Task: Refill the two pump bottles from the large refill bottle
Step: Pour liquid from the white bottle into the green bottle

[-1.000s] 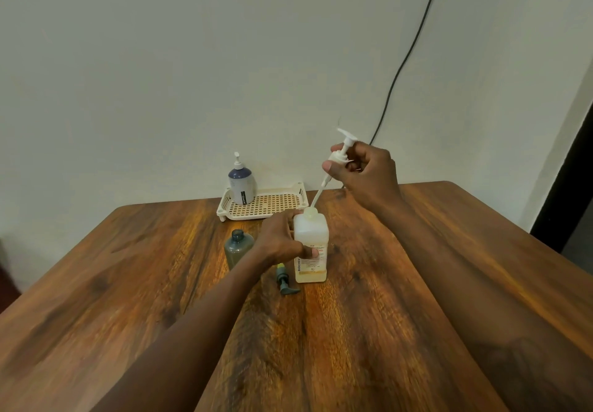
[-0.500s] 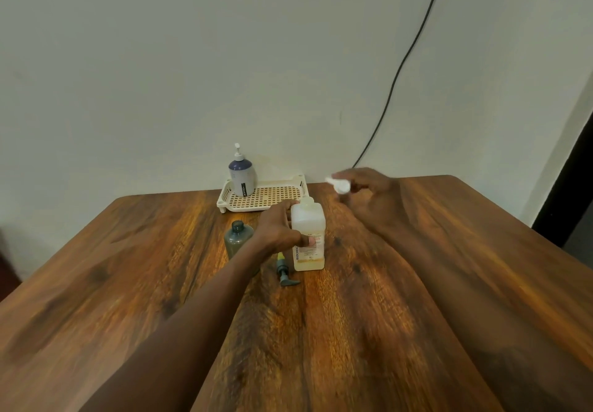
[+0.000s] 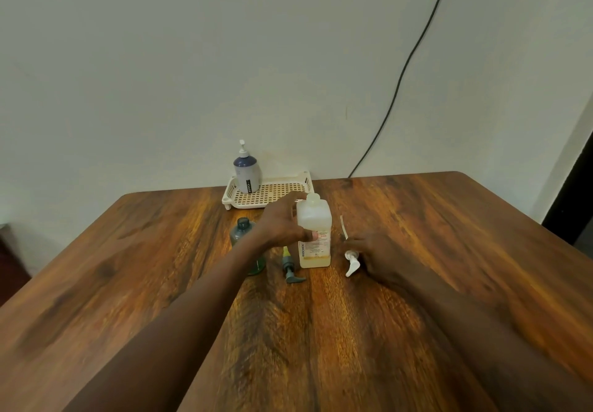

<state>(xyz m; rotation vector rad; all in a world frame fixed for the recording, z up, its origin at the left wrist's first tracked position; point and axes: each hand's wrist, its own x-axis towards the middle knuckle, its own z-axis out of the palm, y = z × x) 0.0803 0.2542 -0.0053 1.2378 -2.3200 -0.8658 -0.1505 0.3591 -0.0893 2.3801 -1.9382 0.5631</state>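
The large white refill bottle stands mid-table with its neck uncapped and a little yellowish liquid at the bottom. My left hand grips its upper left side. My right hand rests low on the table, its fingers on the white pump, which lies flat with its tube pointing away. A green pump bottle stands uncapped left of the refill bottle, partly hidden by my left forearm. Its dark green pump lies in front. A blue-grey pump bottle stands in the tray.
A cream perforated tray sits at the table's far edge against the wall. A black cable runs down the wall behind the table. A dark doorway edge is at the far right.
My right hand pulled the white pump out of the refill bottle, swung it down to the right and laid it on the table. My left hand stayed on the refill bottle.
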